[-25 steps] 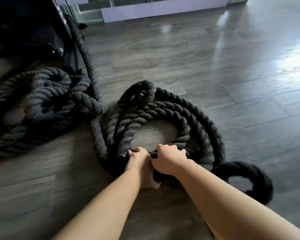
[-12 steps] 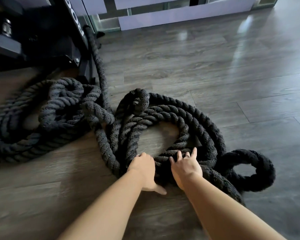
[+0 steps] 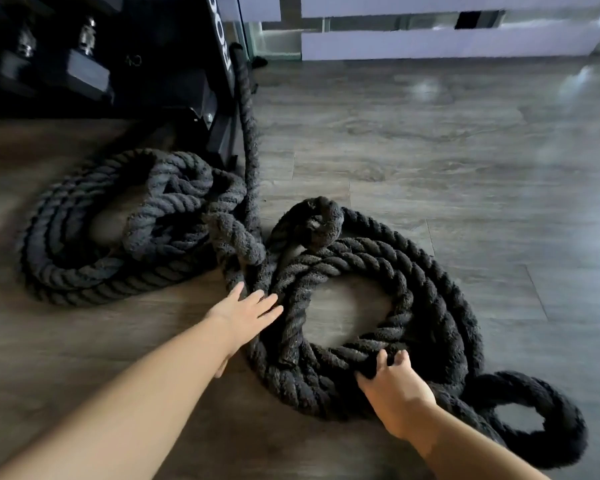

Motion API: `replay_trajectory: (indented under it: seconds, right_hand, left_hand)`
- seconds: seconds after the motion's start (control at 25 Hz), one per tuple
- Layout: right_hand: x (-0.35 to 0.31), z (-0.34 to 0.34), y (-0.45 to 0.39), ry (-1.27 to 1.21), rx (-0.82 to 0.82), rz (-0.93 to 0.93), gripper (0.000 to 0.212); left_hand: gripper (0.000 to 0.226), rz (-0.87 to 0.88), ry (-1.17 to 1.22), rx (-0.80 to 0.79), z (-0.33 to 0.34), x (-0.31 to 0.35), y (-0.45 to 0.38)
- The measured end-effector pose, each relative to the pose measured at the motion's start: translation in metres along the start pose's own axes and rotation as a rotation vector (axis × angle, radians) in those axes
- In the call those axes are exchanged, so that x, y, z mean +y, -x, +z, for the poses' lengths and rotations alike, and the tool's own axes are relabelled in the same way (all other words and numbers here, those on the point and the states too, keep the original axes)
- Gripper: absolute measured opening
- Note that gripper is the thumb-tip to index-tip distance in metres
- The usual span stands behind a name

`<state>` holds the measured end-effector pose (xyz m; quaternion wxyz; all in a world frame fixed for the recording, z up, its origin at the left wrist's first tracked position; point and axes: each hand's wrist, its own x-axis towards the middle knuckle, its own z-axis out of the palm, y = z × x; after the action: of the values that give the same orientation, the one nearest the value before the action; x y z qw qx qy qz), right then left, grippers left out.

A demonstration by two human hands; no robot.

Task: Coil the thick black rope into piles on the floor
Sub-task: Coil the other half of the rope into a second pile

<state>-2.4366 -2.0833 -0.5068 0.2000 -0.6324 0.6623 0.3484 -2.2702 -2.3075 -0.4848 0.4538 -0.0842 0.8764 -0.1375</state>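
Observation:
The thick black rope lies on the wooden floor in two coiled piles. The left pile (image 3: 118, 237) sits beside the black rack. The right pile (image 3: 413, 299) is a wide ring with a small end loop (image 3: 548, 420) at its lower right. A strand (image 3: 248, 133) runs up from the piles along the rack. My left hand (image 3: 246, 313) lies flat with fingers spread against the left side of the right pile. At that pile's near edge, my right hand (image 3: 392, 386) curls its fingers over the strands.
A black metal rack (image 3: 146, 74) with weights stands at the upper left, close behind the left pile. A white low wall with glass (image 3: 430, 39) runs along the back. Grey wood floor (image 3: 465, 150) stretches to the right.
My hands have moved apart: the left slid up the left side of the right pile and opened flat, the right shifted rightward along the near edge. The view tilted up and nearer.

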Motion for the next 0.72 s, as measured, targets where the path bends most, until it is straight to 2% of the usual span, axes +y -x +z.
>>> replay_trajectory:
  seconds: [0.08, 0.16, 0.24, 0.36, 0.44, 0.48, 0.56, 0.64, 0.72]
  right_hand:
    - [0.012, -0.005, -0.011, 0.059, 0.002, -0.057, 0.065]
    - [0.028, -0.010, -0.025, 0.117, -0.021, -0.066, 0.065]
    - [0.043, -0.013, -0.042, 0.196, -0.022, -0.057, 0.066]
    - [0.074, -0.010, -0.065, 0.265, 0.013, -0.050, 0.068]
    - [0.097, -0.013, -0.085, 0.244, 0.089, -0.017, 0.062]
    - [0.107, -0.015, -0.093, 0.222, 0.163, 0.051, 0.058]
    - [0.118, -0.023, -0.101, 0.073, 0.212, 0.379, 0.063]
    - [0.109, -0.039, -0.106, -0.348, 0.160, 0.792, 0.081]
    - [0.094, -0.068, -0.114, -1.010, 0.060, 1.151, 0.096]
  left_hand:
    - [0.125, 0.033, -0.058, 0.046, 0.005, -0.012, -0.025]
    - [0.128, 0.075, -0.090, 0.114, 0.015, -0.017, -0.046]
    - [0.131, 0.040, -0.028, 0.219, 0.030, -0.016, -0.063]
    - [0.108, -0.036, 0.173, 0.285, 0.032, -0.003, -0.068]
    - [0.088, -0.090, 0.262, 0.262, 0.020, 0.005, -0.071]
    - [0.079, -0.115, 0.294, 0.229, 0.011, 0.009, -0.075]
    - [0.068, -0.181, 0.367, 0.187, -0.009, 0.014, -0.087]
    - [0.058, -0.231, 0.426, 0.198, -0.029, 0.015, -0.102]
    - [0.049, -0.245, 0.434, 0.200, -0.046, 0.015, -0.118]
